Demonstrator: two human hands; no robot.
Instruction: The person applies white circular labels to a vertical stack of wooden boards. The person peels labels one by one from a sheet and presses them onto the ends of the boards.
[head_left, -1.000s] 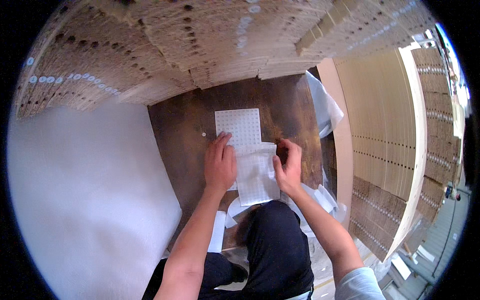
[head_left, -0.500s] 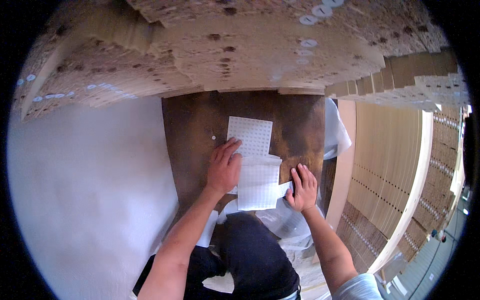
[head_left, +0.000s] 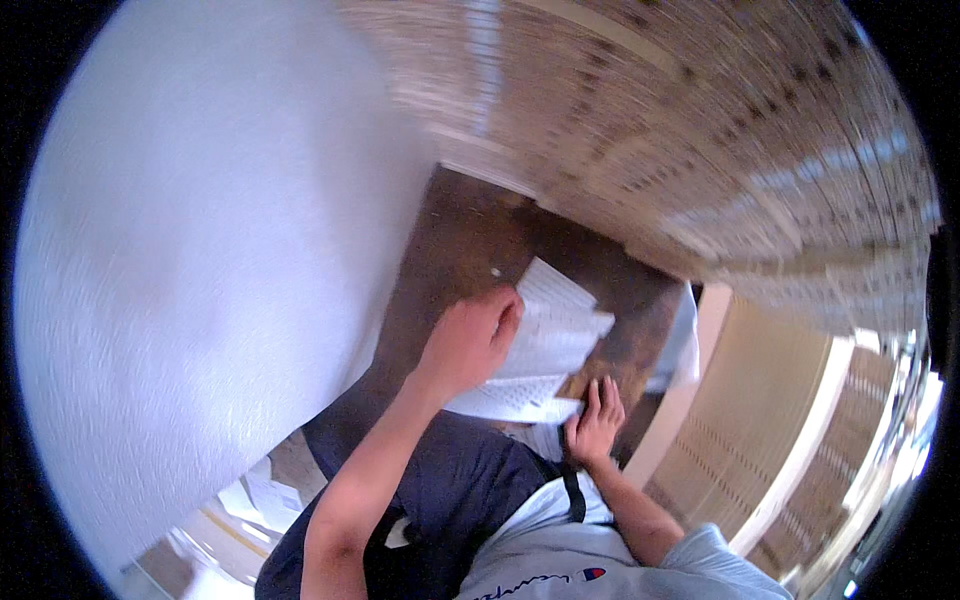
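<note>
Several white sheets printed with rows of small marks lie overlapping on a dark brown wooden surface (head_left: 450,225). The far sheet (head_left: 553,283) sticks out from under a paler middle sheet (head_left: 560,335), and a lower sheet (head_left: 515,402) reaches toward my lap. My left hand (head_left: 470,340) is at the left edge of the sheets, its fingers curled together; whatever they pinch is hidden. A tiny round white sticker (head_left: 496,271) lies on the wood just beyond that hand. My right hand (head_left: 597,420) rests with fingers stretched at the near right corner of the sheets, holding nothing.
A tall whitish panel (head_left: 220,250) stands close on the left. Stacked wooden boards (head_left: 700,130) with dark holes, blurred, rise ahead and to the right. Light wooden panels (head_left: 735,390) stand at the right, with clear plastic film (head_left: 683,345) beside the wooden surface.
The view has swung and tilted, so the boards are smeared. My left hand has gone from lying spread on the far sheet to curled fingers. My right hand stays near the sheets' corner.
</note>
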